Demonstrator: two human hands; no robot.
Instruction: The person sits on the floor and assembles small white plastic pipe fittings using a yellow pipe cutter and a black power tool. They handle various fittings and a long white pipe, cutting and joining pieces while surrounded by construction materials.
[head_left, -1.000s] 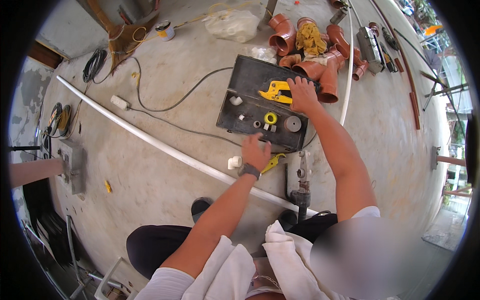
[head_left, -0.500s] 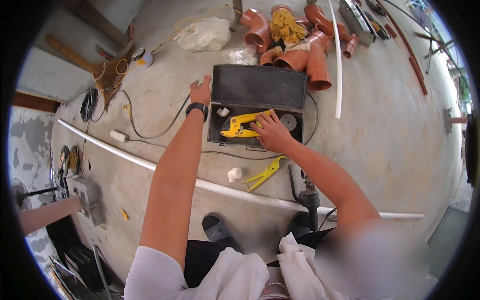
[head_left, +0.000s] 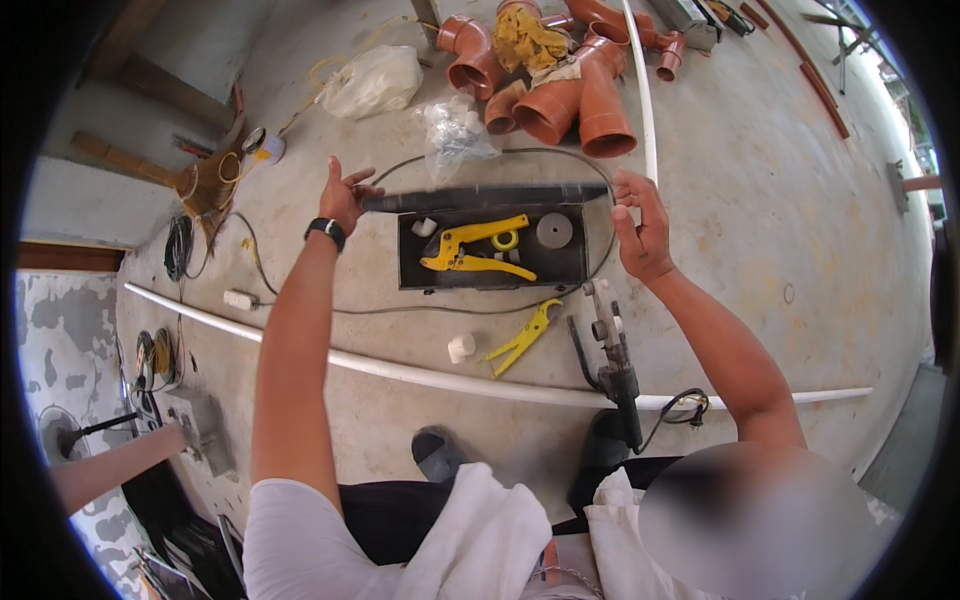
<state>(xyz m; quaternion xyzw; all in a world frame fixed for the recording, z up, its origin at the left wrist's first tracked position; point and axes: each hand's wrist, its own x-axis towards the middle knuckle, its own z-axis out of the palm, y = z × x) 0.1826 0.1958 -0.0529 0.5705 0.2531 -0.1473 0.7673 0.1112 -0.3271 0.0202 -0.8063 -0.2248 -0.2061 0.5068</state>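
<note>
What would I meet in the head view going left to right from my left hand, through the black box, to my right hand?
Left hand, large yellow cutter, grey disc, right hand.

This looks like a building site: raw concrete floor (head_left: 800, 270) under the hands (head_left: 645, 235), a wall (head_left: 82, 310) with patchy plaster far to their left, a heap of orange pipes (head_left: 601, 105) beyond them, an open toolbox (head_left: 570, 265) between them, and, on their near side, a long white pipe (head_left: 480, 384) and a corded tool (head_left: 622, 385).
</note>
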